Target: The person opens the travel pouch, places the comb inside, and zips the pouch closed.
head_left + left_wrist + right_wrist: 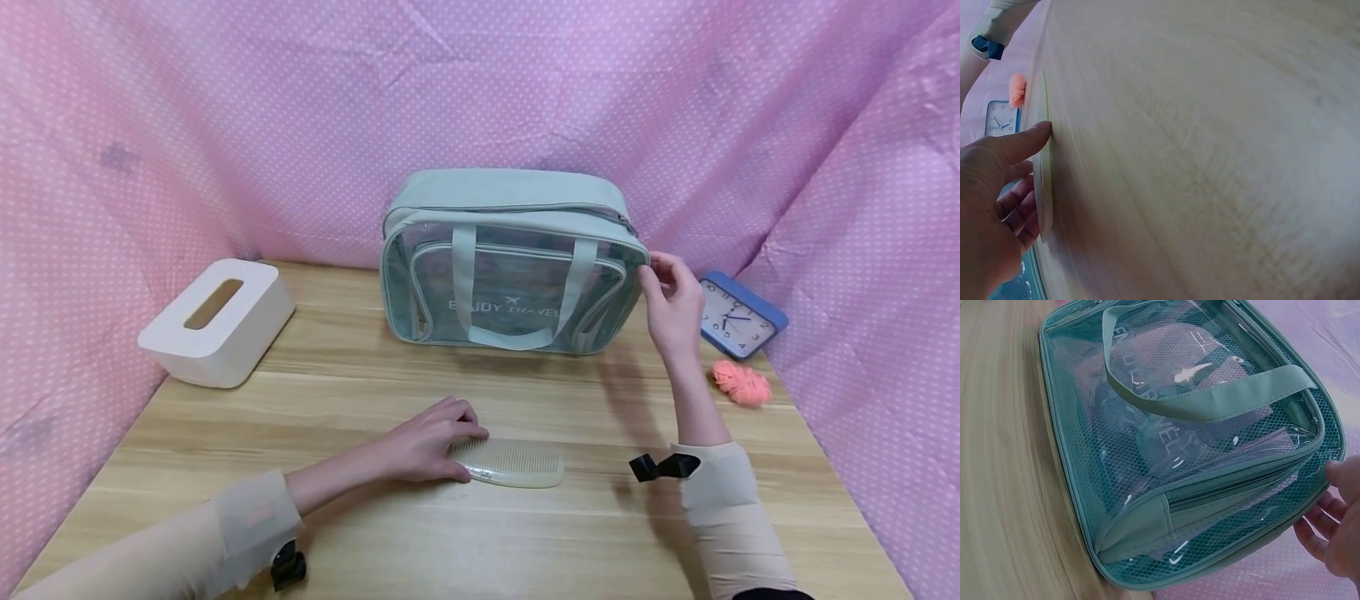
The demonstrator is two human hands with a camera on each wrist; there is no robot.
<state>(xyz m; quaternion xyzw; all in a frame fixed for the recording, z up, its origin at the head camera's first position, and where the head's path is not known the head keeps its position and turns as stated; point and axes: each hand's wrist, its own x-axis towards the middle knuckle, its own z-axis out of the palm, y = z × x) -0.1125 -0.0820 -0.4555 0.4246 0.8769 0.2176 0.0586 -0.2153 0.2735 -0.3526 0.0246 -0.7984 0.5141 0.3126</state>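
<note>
A pale, translucent comb (525,463) lies flat on the wooden table, teeth facing the bag. Its left end is between the thumb and fingers of my left hand (431,442); the left wrist view shows the thumb on the comb (1045,187) and fingers along its other side. A mint-green see-through toiletry bag (525,287) stands upright behind, its handle hanging down its front. My right hand (672,304) pinches the bag's upper right corner, thumb in front and fingers behind, as the right wrist view also shows. The zipper on top runs along the bag's upper edge.
At the left stands a white tissue box (247,333) with a slot in its lid. To the right, a blue square clock (742,317) leans near a coral yarn bundle (741,383). Pink dotted cloth (315,125) surrounds the table (540,550) at the back and sides.
</note>
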